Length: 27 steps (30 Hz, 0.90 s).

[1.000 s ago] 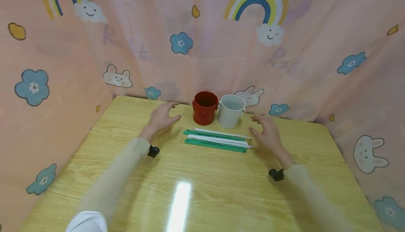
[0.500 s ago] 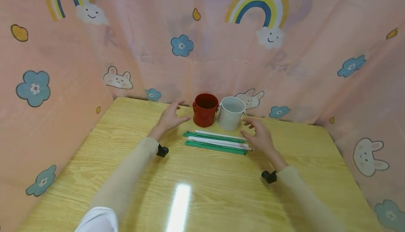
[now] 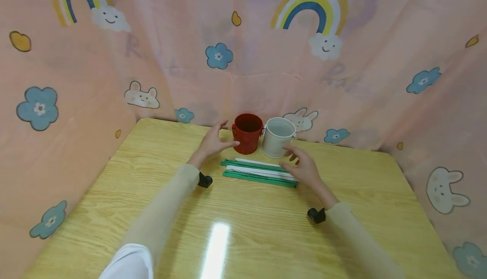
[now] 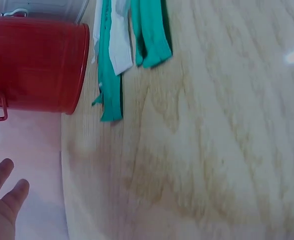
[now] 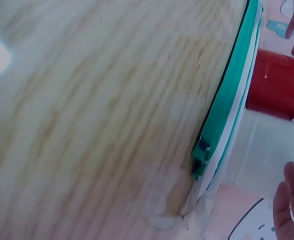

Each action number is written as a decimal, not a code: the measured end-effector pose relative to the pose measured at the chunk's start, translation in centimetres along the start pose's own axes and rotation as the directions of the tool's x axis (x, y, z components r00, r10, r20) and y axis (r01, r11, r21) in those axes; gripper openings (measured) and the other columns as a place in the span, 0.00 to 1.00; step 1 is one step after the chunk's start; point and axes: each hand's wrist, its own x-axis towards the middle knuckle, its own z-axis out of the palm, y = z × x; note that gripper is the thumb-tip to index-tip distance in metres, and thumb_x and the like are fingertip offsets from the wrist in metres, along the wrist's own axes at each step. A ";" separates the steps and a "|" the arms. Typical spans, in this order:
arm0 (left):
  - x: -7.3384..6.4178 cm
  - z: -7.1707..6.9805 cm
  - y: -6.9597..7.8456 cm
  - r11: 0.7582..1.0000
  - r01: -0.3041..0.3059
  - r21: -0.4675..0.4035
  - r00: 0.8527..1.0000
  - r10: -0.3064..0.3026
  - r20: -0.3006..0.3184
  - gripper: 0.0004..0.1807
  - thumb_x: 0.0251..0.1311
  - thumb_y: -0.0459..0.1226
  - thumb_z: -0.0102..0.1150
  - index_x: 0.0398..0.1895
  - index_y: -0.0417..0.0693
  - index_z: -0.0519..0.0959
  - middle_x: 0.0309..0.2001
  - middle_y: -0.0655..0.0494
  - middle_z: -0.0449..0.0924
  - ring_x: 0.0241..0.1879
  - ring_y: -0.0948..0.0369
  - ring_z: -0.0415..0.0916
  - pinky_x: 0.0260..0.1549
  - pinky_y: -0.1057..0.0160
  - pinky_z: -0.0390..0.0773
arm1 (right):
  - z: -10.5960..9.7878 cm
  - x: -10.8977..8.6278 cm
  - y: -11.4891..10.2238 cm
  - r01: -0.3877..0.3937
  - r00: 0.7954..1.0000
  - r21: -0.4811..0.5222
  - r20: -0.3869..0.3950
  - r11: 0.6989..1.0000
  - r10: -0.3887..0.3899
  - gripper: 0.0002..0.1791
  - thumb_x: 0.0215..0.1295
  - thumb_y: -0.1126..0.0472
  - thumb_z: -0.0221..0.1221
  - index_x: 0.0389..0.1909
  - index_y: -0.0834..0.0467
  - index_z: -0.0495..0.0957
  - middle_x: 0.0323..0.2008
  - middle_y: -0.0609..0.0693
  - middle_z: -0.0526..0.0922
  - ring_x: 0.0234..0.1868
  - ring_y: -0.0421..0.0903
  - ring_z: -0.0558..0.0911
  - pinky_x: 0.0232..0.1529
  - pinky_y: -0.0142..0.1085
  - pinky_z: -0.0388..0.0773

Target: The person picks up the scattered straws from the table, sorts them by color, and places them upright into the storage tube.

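A small red metal bucket (image 3: 248, 140) and a white one (image 3: 274, 144) stand upright side by side at the table's back. In front lie several long, thin strips, green (image 3: 262, 179) and white (image 3: 251, 170), roughly parallel. My left hand (image 3: 212, 142) is at the red bucket's left, fingers spread; its thumb tip overlaps the bucket in the head view. The right hand (image 3: 304, 170) hovers with bent, parted fingers over the strips' right ends, in front of the white bucket. Neither hand holds anything. Flat strip ends (image 4: 112, 100) show in the left wrist view.
The light wooden table (image 3: 182, 228) ends just behind the buckets, against a pink curtain (image 3: 182, 29) printed with rainbows, flowers and rabbits. A bright light reflection (image 3: 217, 245) lies on the near tabletop. Black wrist cameras (image 3: 316, 215) sit on both wrists.
Both hands have moved inward: the left to the right, up to the red bucket, the right to the left, over the strip ends. Buckets and strips have stayed put.
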 end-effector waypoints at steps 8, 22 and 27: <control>0.9 1.4 0.2 0.992 0.033 -0.126 0.999 -0.032 0.004 0.52 0.51 0.49 0.70 0.75 0.49 0.51 0.73 0.48 0.56 0.70 0.47 0.56 0.66 0.42 0.63 | 0.8 -0.2 -0.6 0.000 0.992 0.069 0.123 0.998 -0.008 0.27 0.54 0.63 0.69 0.56 0.58 0.74 0.41 0.56 0.82 0.38 0.50 0.79 0.37 0.35 0.79; 2.2 2.3 0.2 0.970 0.069 -0.231 0.998 -0.069 0.008 0.52 0.50 0.47 0.71 0.75 0.50 0.50 0.73 0.49 0.56 0.70 0.50 0.56 0.64 0.44 0.67 | 2.3 1.1 -0.8 -0.022 0.971 0.060 0.239 0.998 0.007 0.22 0.56 0.62 0.68 0.52 0.59 0.77 0.43 0.56 0.83 0.41 0.48 0.79 0.43 0.40 0.79; 2.3 2.7 0.0 0.966 0.067 -0.250 0.998 -0.063 0.024 0.52 0.50 0.46 0.72 0.74 0.49 0.50 0.72 0.49 0.57 0.70 0.48 0.56 0.65 0.43 0.65 | 2.7 1.9 -0.6 -0.044 0.951 0.070 0.310 0.997 0.021 0.23 0.57 0.61 0.68 0.53 0.59 0.77 0.45 0.55 0.83 0.42 0.48 0.79 0.45 0.41 0.80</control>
